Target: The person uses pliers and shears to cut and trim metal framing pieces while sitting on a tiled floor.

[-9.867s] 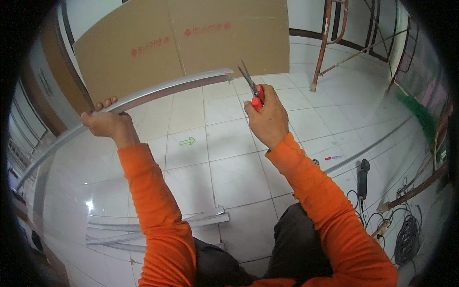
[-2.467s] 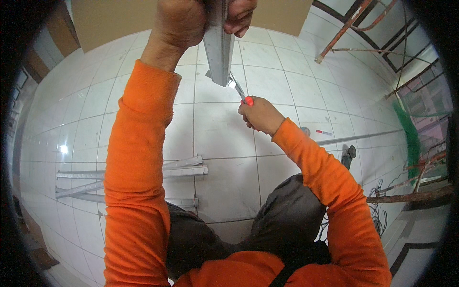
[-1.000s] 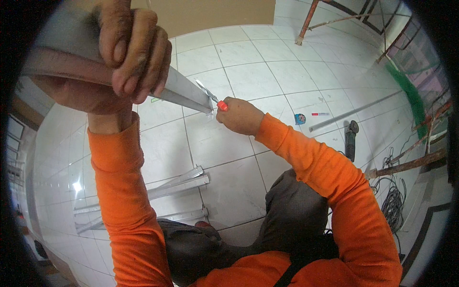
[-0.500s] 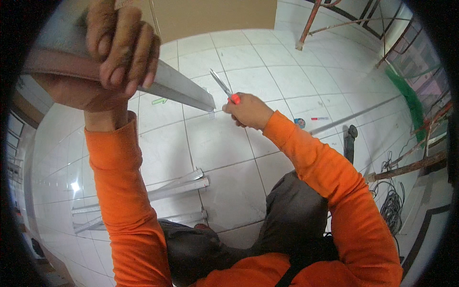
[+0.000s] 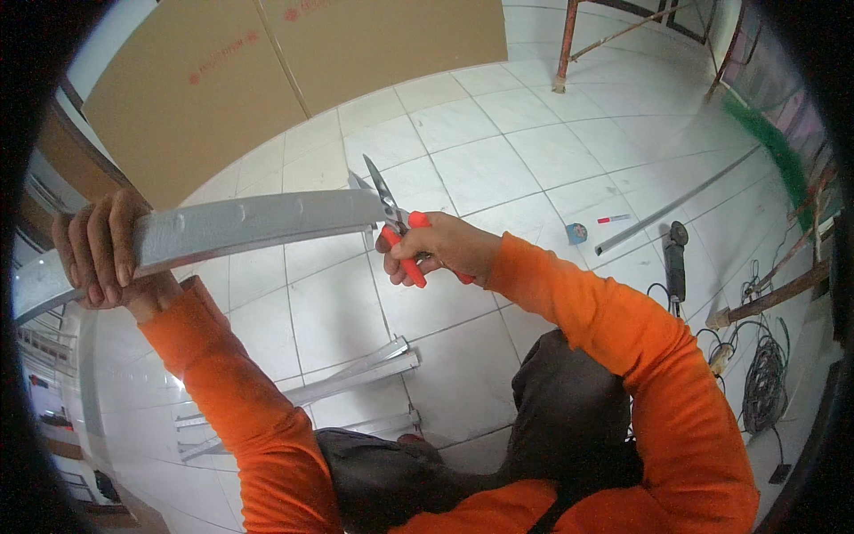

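My left hand (image 5: pixel 98 249) is closed around a long grey metal channel (image 5: pixel 258 222), which stretches across the left half of the view above the floor. In my right hand (image 5: pixel 436 249) is a pair of tin snips (image 5: pixel 414 271) with red handles. Its blades are apart and point up and away, close against the channel's right end. From this angle I cannot tell whether the metal lies between the blades.
Several metal channels (image 5: pixel 360 369) lie on the tiled floor by my knees. At right are a tape measure (image 5: pixel 576 233), a red marker (image 5: pixel 613 218), a long metal strip (image 5: pixel 658 209), an angle grinder (image 5: pixel 676 267) and coiled cable (image 5: pixel 765 387). Brown boards (image 5: pixel 231 116) and scaffolding (image 5: pixel 567 44) stand beyond.
My left hand has moved lower and farther left, and the channel now lies more level across the view. The snips have come to the channel's end, with their blades spread wider.
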### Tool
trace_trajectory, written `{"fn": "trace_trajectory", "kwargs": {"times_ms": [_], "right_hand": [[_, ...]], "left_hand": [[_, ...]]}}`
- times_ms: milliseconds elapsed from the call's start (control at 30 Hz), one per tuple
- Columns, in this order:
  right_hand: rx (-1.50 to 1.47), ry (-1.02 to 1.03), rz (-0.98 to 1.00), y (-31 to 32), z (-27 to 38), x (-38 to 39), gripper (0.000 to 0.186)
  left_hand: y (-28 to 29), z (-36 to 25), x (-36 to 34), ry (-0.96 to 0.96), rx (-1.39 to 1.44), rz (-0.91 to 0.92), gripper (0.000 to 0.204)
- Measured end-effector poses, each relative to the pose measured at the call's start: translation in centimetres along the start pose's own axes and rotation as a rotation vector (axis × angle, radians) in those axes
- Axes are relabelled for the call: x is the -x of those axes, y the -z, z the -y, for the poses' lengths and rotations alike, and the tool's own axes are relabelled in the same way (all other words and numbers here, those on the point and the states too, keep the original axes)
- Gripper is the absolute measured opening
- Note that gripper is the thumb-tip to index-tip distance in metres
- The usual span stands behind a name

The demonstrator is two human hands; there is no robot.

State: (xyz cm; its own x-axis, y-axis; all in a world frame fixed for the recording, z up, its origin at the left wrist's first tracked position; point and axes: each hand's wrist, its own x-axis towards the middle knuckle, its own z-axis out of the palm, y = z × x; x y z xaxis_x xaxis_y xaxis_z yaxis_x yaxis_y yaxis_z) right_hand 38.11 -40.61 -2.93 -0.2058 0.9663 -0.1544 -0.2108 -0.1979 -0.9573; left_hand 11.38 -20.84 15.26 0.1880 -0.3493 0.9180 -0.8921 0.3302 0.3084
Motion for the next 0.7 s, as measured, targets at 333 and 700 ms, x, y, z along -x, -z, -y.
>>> {"fn": "trace_trajectory", "kwargs": {"times_ms": [333,700], "right_hand": [[-0.038,-0.021,-0.04,-0.9,1.4,1.3,0.036],[0.005,-0.02,-0.054,-0.5,1.4,1.0,0.034]], "left_hand": [[-1.6,-2.0,1.8,-0.069,-0.125,-0.518,0.046],[0.7,-1.8,1.5,-0.128,-0.01,-0.094,0.021]]}}
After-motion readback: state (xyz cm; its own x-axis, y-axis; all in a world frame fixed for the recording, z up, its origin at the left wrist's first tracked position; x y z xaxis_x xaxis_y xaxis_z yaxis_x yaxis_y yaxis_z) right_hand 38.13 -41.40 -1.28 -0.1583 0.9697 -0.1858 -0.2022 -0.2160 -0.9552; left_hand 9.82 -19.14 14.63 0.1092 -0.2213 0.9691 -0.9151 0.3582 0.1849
